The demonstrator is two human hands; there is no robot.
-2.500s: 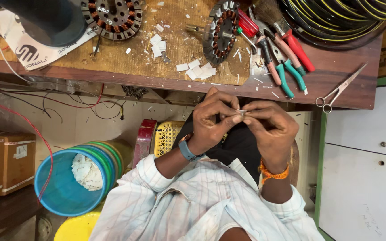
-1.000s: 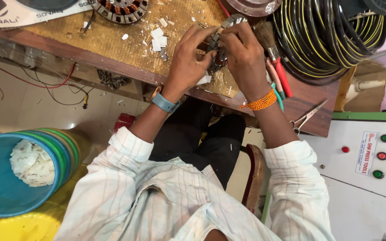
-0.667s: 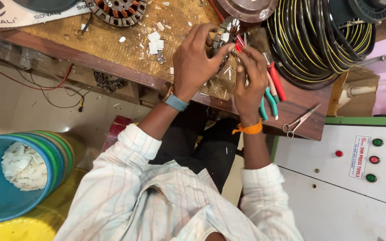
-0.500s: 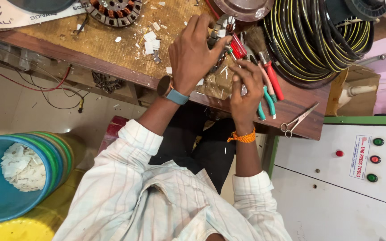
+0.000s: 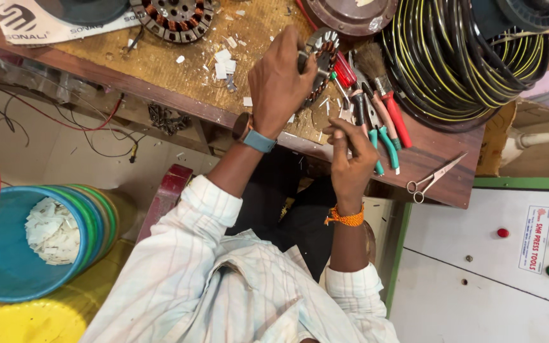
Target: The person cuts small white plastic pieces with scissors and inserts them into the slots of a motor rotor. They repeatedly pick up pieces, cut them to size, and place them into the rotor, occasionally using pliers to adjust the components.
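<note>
Now the left hand [image 5: 279, 81] is closed around a small motor stator [image 5: 320, 60], a ring of metal teeth with copper-coloured windings, held tilted on edge over the wooden workbench [image 5: 179, 70]. Half a second ago the same hand had it in much the same spot; two and a half seconds ago both hands worked together below the bench edge, over the lap, so the work has moved up onto the bench.

The right hand [image 5: 351, 159] has come away from the stator and sits lower, near the bench's front edge, fingers curled with thumb and forefinger pinched. Whether they hold a thin wire or slip cannot be told. It lies just beside the green-handled pliers [image 5: 382, 143] and red-handled tools [image 5: 396, 117].

Judgement: the two-handed work has split; one hand steadies the stator, the other is free at the tools.

Further out: a brush [image 5: 371, 63], scissors [image 5: 432, 179] at the bench corner, coiled black-and-yellow cable [image 5: 465, 57], a second stator [image 5: 173, 16], white paper scraps [image 5: 223, 60]. On the floor, stacked coloured tubs [image 5: 7, 254] holding paper offcuts.
</note>
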